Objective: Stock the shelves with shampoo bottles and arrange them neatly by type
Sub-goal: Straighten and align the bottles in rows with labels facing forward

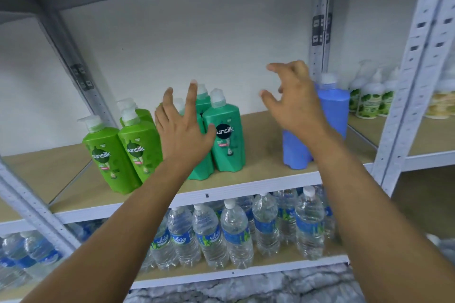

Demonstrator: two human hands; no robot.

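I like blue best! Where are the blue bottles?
The blue bottles stand at the right end of the middle shelf, partly behind the right hand, apart from the teal bottles to their left.

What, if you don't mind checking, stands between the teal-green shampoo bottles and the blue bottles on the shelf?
Nothing: the head view shows bare shelf board between the teal-green bottles and the blue bottles.

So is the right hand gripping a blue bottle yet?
No, the right hand hovers with fingers spread, holding nothing, in front of the blue bottles.
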